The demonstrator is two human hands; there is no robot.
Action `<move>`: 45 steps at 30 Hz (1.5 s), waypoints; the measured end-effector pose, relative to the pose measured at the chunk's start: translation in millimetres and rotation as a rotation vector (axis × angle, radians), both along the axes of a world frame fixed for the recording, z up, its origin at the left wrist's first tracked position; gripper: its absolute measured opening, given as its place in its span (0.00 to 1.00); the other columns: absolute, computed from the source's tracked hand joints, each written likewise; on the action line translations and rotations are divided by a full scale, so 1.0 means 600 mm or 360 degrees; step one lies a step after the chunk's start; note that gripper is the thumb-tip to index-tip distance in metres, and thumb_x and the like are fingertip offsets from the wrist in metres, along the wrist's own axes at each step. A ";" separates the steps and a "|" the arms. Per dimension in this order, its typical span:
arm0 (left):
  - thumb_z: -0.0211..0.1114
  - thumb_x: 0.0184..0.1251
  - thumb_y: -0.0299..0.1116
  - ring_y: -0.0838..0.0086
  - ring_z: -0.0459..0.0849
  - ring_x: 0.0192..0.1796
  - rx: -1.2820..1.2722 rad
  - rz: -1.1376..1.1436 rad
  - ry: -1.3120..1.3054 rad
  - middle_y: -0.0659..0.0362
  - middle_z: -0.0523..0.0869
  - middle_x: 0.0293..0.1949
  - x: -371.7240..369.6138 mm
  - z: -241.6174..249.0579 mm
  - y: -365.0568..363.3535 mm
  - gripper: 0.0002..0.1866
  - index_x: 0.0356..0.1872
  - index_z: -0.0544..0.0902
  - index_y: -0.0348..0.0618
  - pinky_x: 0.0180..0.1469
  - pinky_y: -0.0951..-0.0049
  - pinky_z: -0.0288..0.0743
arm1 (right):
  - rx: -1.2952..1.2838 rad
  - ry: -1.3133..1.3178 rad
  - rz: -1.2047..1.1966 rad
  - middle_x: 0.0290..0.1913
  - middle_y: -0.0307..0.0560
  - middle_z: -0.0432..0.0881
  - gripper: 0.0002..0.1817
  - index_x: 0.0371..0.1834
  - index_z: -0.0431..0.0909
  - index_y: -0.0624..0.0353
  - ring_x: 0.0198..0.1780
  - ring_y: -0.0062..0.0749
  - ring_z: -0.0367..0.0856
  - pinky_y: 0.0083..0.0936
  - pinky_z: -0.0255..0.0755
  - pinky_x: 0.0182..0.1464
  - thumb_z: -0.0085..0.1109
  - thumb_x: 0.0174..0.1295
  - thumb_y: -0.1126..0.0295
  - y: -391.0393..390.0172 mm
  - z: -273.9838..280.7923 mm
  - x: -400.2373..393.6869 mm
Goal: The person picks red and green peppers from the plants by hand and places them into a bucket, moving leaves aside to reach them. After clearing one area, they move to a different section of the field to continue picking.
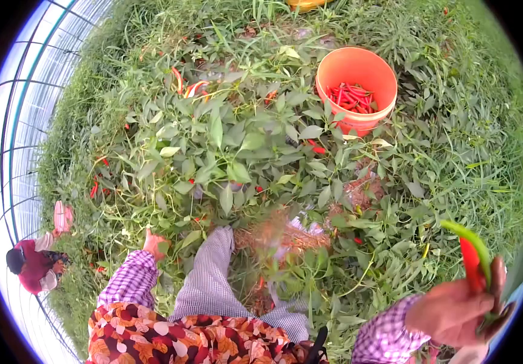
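Note:
My right hand (458,309), raised at the lower right, is closed around a red chili pepper (471,264) and a long green chili pepper (476,242). A dark green leaf and something brownish show beside its fingers. At the lower left, my left hand (154,244) is down among the chili plants (231,145); leaves partly cover its fingers, and whether it grips anything is not visible. Red chilies (94,188) hang low in the foliage left of that hand. An orange bucket (357,124) holding several red chilies (353,98) stands farther off, right of centre.
My legs (204,273) are between the plants, near dry straw (285,236). Another person (34,264) is at the far left with a pink container (63,217), beside the greenhouse wall (22,121). A yellow object (305,5) shows at the top edge.

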State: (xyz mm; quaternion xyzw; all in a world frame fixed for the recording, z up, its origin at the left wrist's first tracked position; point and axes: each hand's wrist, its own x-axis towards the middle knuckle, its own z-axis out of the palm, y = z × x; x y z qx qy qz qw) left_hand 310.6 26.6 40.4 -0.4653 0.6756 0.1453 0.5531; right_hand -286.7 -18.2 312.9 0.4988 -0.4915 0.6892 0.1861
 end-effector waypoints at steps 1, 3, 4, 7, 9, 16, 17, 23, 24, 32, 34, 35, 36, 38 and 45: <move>0.52 0.66 0.38 0.59 0.81 0.55 0.0037 -0.0061 0.0017 0.56 0.83 0.52 0.023 -0.026 0.009 0.19 0.58 0.77 0.56 0.65 0.31 0.49 | 0.0014 0.0016 -0.0068 0.43 0.68 0.78 0.20 0.64 0.59 0.70 0.45 0.51 0.83 0.32 0.86 0.42 0.42 0.71 0.73 -0.061 -0.008 0.011; 0.57 0.63 0.41 0.58 0.79 0.59 0.0144 -0.0052 0.0043 0.55 0.80 0.58 0.015 -0.031 0.001 0.23 0.61 0.75 0.55 0.69 0.35 0.45 | 0.0076 0.0078 -0.0123 0.46 0.68 0.79 0.20 0.63 0.60 0.67 0.44 0.46 0.84 0.22 0.83 0.39 0.46 0.69 0.77 -0.183 -0.034 0.022; 0.57 0.63 0.40 0.57 0.79 0.59 -0.0333 -0.0488 0.0318 0.55 0.78 0.60 0.037 -0.054 -0.009 0.23 0.61 0.75 0.55 0.69 0.35 0.46 | 0.0342 0.0073 -0.0011 0.53 0.62 0.76 0.23 0.65 0.58 0.67 0.50 0.40 0.81 0.22 0.77 0.47 0.49 0.69 0.76 -0.249 -0.067 0.017; 0.57 0.61 0.44 0.62 0.78 0.59 0.0216 0.0093 0.0282 0.57 0.81 0.53 0.065 -0.034 0.007 0.25 0.61 0.75 0.57 0.66 0.43 0.55 | 0.1006 0.0239 -0.0188 0.62 0.58 0.72 0.27 0.68 0.57 0.68 0.61 0.34 0.74 0.27 0.67 0.62 0.52 0.68 0.75 -0.430 -0.226 -0.031; 0.58 0.60 0.44 0.65 0.79 0.55 0.0104 0.0078 0.0418 0.59 0.82 0.47 0.084 -0.014 0.013 0.20 0.54 0.79 0.55 0.61 0.49 0.63 | 0.1156 0.0092 -0.0121 0.61 0.57 0.73 0.25 0.65 0.62 0.70 0.59 0.34 0.75 0.27 0.69 0.61 0.54 0.68 0.72 -0.454 -0.288 -0.025; 0.57 0.60 0.34 0.69 0.77 0.57 0.0105 0.0392 0.0469 0.59 0.81 0.50 0.057 -0.040 0.042 0.22 0.58 0.75 0.48 0.62 0.53 0.61 | 0.2595 -0.0387 0.1541 0.38 0.42 0.83 0.10 0.45 0.81 0.64 0.39 0.22 0.79 0.21 0.74 0.43 0.61 0.62 0.72 -0.254 -0.283 0.360; 0.56 0.61 0.33 0.68 0.76 0.58 0.0034 0.0269 0.0523 0.59 0.81 0.51 0.052 -0.068 0.072 0.22 0.59 0.74 0.48 0.63 0.52 0.60 | 0.2674 -0.0100 0.1904 0.39 0.47 0.84 0.12 0.45 0.80 0.65 0.39 0.29 0.81 0.25 0.75 0.44 0.61 0.62 0.70 -0.226 -0.282 0.393; 0.55 0.58 0.27 0.65 0.77 0.58 0.0211 0.0973 0.0868 0.52 0.79 0.57 0.008 0.034 0.003 0.23 0.58 0.77 0.50 0.62 0.57 0.69 | 0.2956 0.0678 0.2160 0.43 0.58 0.82 0.16 0.52 0.76 0.65 0.44 0.45 0.83 0.34 0.75 0.49 0.52 0.65 0.67 -0.170 -0.441 0.542; 0.57 0.60 0.28 0.62 0.81 0.52 0.0167 0.0897 0.0910 0.52 0.80 0.55 0.003 0.057 -0.014 0.19 0.55 0.80 0.47 0.56 0.62 0.76 | 0.3153 0.0682 0.1899 0.43 0.58 0.82 0.17 0.54 0.74 0.64 0.44 0.44 0.83 0.34 0.75 0.48 0.51 0.65 0.68 -0.176 -0.452 0.562; 0.59 0.66 0.31 0.69 0.82 0.49 -0.0355 0.1919 0.1799 0.53 0.84 0.46 -0.122 0.131 -0.148 0.14 0.51 0.82 0.39 0.55 0.71 0.74 | 0.2161 -0.0704 0.1648 0.37 0.47 0.80 0.22 0.53 0.77 0.63 0.35 0.34 0.78 0.29 0.74 0.40 0.65 0.52 0.78 -0.148 -0.603 0.642; 0.58 0.68 0.31 0.70 0.82 0.50 -0.0275 0.2403 0.1807 0.54 0.85 0.46 -0.144 0.094 -0.141 0.14 0.51 0.82 0.38 0.55 0.72 0.73 | 0.2151 -0.0541 0.1539 0.35 0.50 0.79 0.16 0.43 0.80 0.65 0.35 0.42 0.78 0.34 0.73 0.39 0.68 0.49 0.74 -0.161 -0.585 0.652; 0.57 0.68 0.32 0.69 0.82 0.50 -0.0268 0.2541 0.1810 0.54 0.85 0.47 -0.150 0.078 -0.135 0.14 0.50 0.82 0.38 0.55 0.71 0.73 | 0.2141 -0.0459 0.1485 0.35 0.51 0.78 0.14 0.38 0.81 0.66 0.35 0.46 0.78 0.36 0.72 0.39 0.69 0.48 0.73 -0.169 -0.575 0.654; 0.57 0.68 0.32 0.69 0.82 0.50 -0.0262 0.2683 0.1808 0.53 0.85 0.47 -0.150 0.064 -0.127 0.14 0.50 0.82 0.37 0.56 0.71 0.73 | 0.2116 -0.0411 0.1460 0.33 0.50 0.77 0.11 0.31 0.80 0.66 0.35 0.48 0.76 0.36 0.71 0.38 0.69 0.48 0.71 -0.174 -0.567 0.653; 0.57 0.69 0.32 0.73 0.81 0.50 -0.0283 0.2688 0.1766 0.55 0.84 0.48 -0.142 0.038 -0.103 0.15 0.53 0.80 0.35 0.56 0.72 0.73 | 0.2022 -0.0376 0.1546 0.34 0.50 0.78 0.10 0.31 0.81 0.66 0.37 0.48 0.76 0.36 0.71 0.41 0.69 0.49 0.71 -0.179 -0.553 0.645; 0.54 0.73 0.35 0.75 0.79 0.51 -0.0721 0.3557 0.2308 0.57 0.83 0.49 -0.178 0.033 -0.126 0.18 0.57 0.76 0.37 0.55 0.74 0.73 | 0.2212 -0.0025 0.1812 0.37 0.58 0.80 0.10 0.36 0.78 0.66 0.41 0.54 0.78 0.39 0.72 0.44 0.56 0.57 0.70 -0.216 -0.499 0.615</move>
